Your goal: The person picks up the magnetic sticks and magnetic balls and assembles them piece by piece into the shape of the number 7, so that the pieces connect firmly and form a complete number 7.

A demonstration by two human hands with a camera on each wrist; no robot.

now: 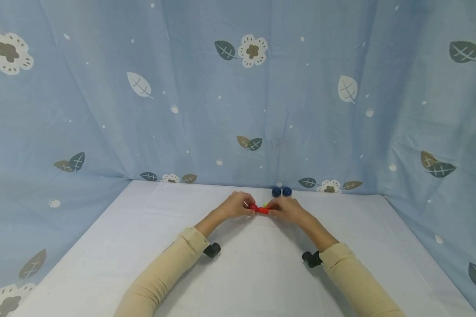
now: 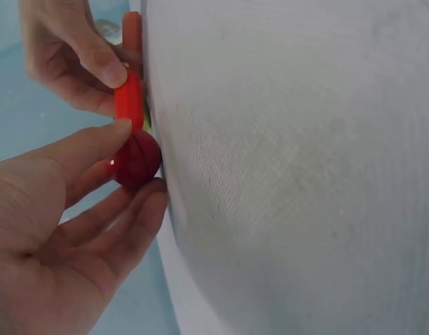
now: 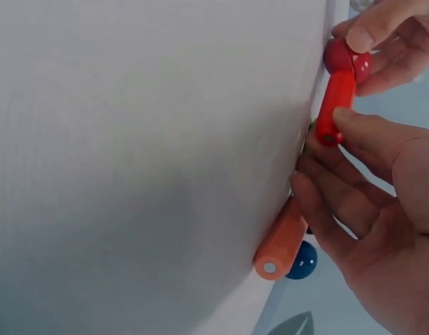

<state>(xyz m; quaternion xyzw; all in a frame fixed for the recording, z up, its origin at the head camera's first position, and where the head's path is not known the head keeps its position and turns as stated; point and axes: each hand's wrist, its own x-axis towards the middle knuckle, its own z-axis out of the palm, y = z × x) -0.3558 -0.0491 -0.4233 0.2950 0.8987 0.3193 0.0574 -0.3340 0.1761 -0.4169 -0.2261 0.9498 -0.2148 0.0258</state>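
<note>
My left hand (image 1: 235,205) holds a glossy dark red ball (image 2: 137,159) between thumb and fingers, low over the white table. From the other side my right hand (image 1: 288,209) pinches a bright red rod (image 3: 336,105). The rod's far end touches the ball, in line with it; whether it sits inside the ball I cannot tell. In the right wrist view an orange rod (image 3: 281,241) with a pale dot on its end lies by the right fingertips, and a dark blue ball (image 3: 303,261) is beside it.
Two dark blue balls (image 1: 281,192) sit at the table's back edge, behind the right hand. A small yellow-green piece (image 1: 265,205) shows behind the red rod, mostly hidden. A blue patterned curtain (image 1: 206,110) stands behind the white table (image 1: 258,273).
</note>
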